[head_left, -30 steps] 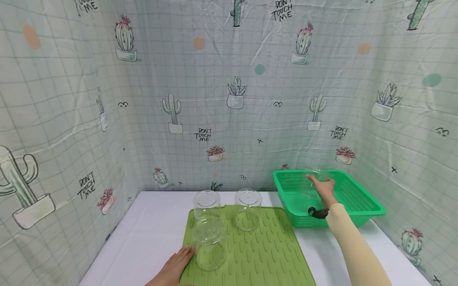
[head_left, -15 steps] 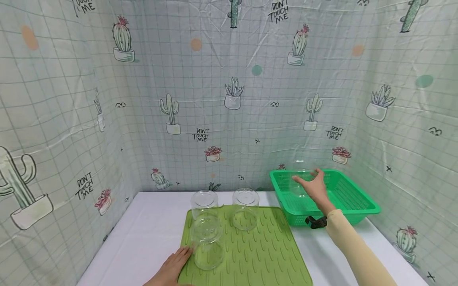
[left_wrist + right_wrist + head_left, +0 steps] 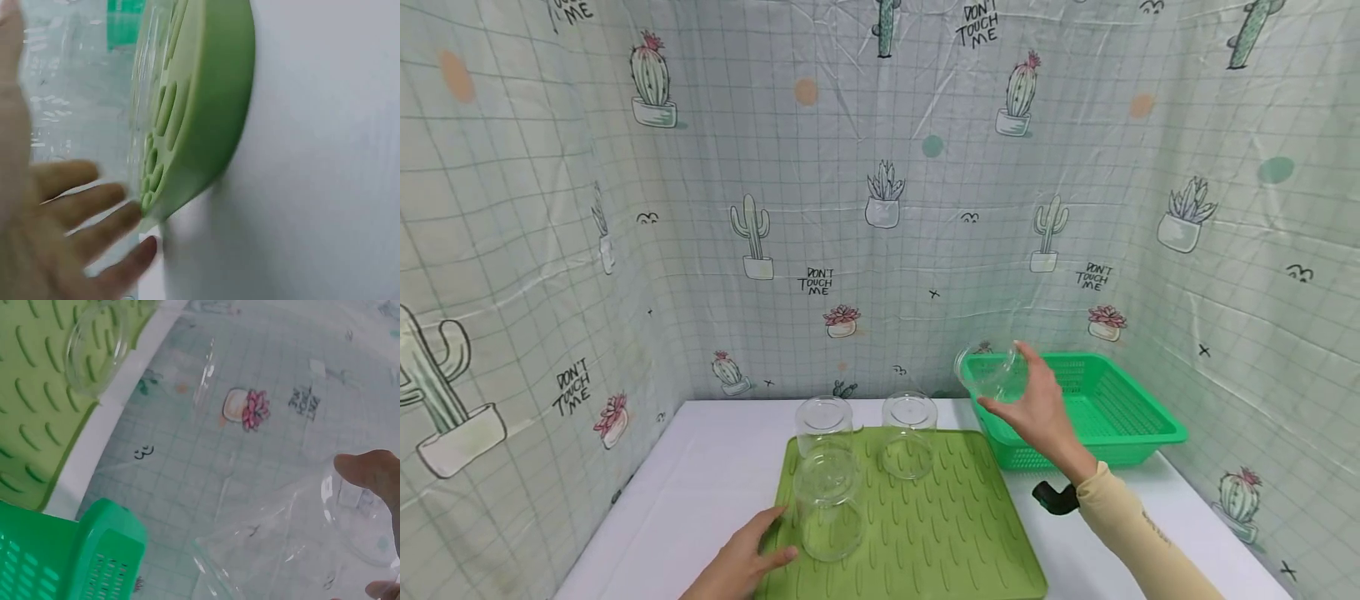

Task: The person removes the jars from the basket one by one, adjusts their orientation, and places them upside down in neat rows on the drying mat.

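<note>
My right hand (image 3: 1037, 408) grips a clear drinking glass (image 3: 988, 375) in the air, tilted, over the left end of the green basket (image 3: 1120, 457). In the right wrist view, thumb and fingertips press on the held glass (image 3: 269, 547). Three more clear glasses stand on the green ribbed mat (image 3: 947, 521): one at the back left (image 3: 823, 417), one at the back right (image 3: 909, 433), one at the front left (image 3: 829, 521). Beside the front glass, my left hand (image 3: 741, 550) is at the mat's left edge, fingers spread and holding nothing.
The basket has perforated walls and stands right of the mat on a white-covered table (image 3: 662, 483). A cactus-printed curtain (image 3: 880, 317) hangs behind and along both sides. In the left wrist view the mat's edge (image 3: 225, 81) shows close to my fingers.
My right hand has lifted the glass out of the basket and moved left, tilting it. My left hand has drawn slightly left and down, its thumb and fingers parting.
</note>
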Action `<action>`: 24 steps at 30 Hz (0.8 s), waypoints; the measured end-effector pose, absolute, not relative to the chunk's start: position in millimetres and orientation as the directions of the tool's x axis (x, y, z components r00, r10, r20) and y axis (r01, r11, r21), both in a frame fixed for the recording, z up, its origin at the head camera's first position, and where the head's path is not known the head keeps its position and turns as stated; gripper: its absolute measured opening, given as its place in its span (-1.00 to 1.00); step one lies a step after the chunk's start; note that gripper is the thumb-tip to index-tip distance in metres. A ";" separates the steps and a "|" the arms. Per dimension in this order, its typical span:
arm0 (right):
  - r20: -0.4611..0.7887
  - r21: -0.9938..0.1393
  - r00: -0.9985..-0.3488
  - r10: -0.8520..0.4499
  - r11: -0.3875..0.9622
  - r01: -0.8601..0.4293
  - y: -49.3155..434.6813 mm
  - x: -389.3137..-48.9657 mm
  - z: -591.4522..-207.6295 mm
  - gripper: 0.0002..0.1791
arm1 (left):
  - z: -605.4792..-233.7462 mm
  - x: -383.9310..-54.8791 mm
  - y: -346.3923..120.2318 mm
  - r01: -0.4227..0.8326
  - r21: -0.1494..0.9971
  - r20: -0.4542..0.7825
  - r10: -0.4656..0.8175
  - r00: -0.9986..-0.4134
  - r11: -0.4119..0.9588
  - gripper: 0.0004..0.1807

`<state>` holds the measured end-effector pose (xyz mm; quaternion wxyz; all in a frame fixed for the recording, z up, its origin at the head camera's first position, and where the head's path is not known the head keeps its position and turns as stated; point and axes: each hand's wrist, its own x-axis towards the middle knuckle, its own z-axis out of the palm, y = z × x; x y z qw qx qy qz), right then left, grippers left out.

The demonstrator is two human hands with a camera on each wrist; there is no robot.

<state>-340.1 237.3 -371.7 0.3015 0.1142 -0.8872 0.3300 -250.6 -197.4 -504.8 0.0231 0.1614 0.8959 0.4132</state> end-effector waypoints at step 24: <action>0.776 0.224 -0.378 -0.505 0.781 -0.583 164.4 -276.2 -368.3 0.24 | -401.0 -247.7 -119.1 0.645 0.684 0.601 0.237 -0.763 0.342 0.22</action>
